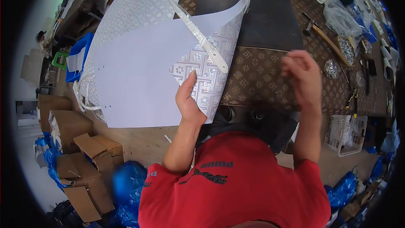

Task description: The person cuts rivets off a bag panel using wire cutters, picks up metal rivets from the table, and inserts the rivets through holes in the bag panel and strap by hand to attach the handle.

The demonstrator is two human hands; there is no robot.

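My left hand (190,103) grips the near edge of a large sheet (135,71), thumb on top and fingers hidden underneath. The sheet's plain pale side faces up, and its folded-over right part shows a silvery geometric pattern. A long whitish strap (196,31) loops over it; the strap's tapered end, with small holes, lies just above my left thumb. To the right, my right hand (301,76) is raised over the brown patterned table cover, its fingers curled and slightly blurred. Whatever those fingers may hold is hidden. Small metal studs (101,67) show at the sheet's left side.
A dark mat (268,19) lies on the table cover (257,76). At the right are a hammer (327,40), a tray of small metal pieces (346,50) and yellow-handled pliers (352,99). Cardboard boxes (101,147) stand at the lower left; a white basket (344,133) at the right.
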